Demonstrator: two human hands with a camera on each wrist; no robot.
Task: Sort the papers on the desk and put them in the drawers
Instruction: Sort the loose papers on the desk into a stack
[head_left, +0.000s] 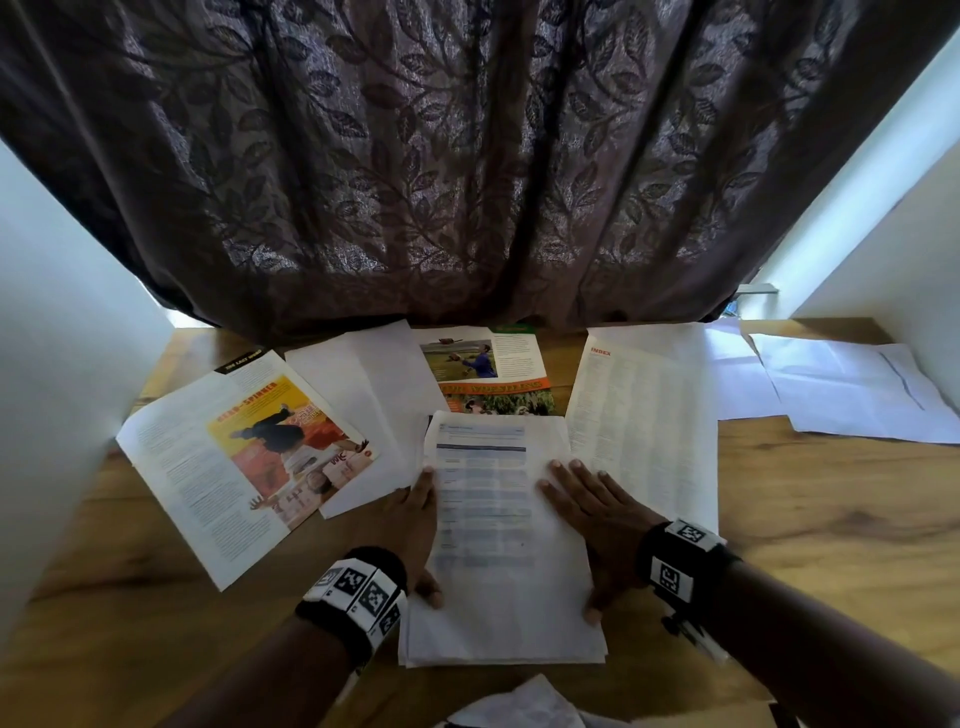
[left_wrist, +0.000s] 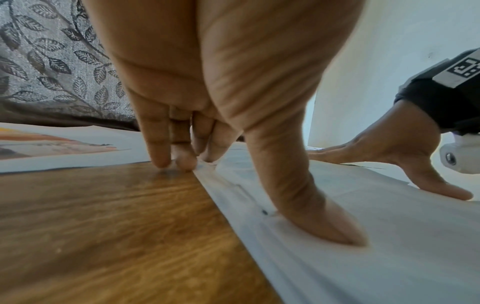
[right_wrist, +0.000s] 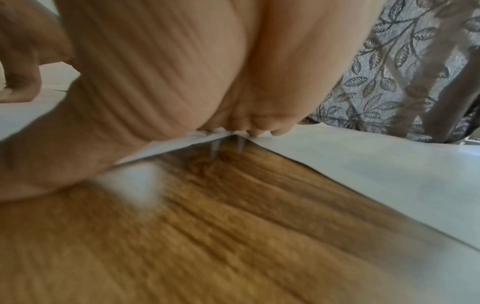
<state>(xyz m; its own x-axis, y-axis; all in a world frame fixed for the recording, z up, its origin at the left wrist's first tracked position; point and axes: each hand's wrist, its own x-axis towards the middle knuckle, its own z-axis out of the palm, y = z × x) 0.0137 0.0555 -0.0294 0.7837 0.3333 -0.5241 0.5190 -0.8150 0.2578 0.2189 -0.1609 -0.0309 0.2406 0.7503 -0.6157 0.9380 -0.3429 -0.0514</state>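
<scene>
We've got left hand and right hand flat, fingers straight, squaring the paper stack. Risk: uneven push fans sheets across desk.

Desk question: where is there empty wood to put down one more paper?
Bare desk shows right of the right hand, below the folded white sheets. More bare wood lies left of the left hand, below the magazine page. The back, by the curtain, is crowded with overlapping papers.
</scene>
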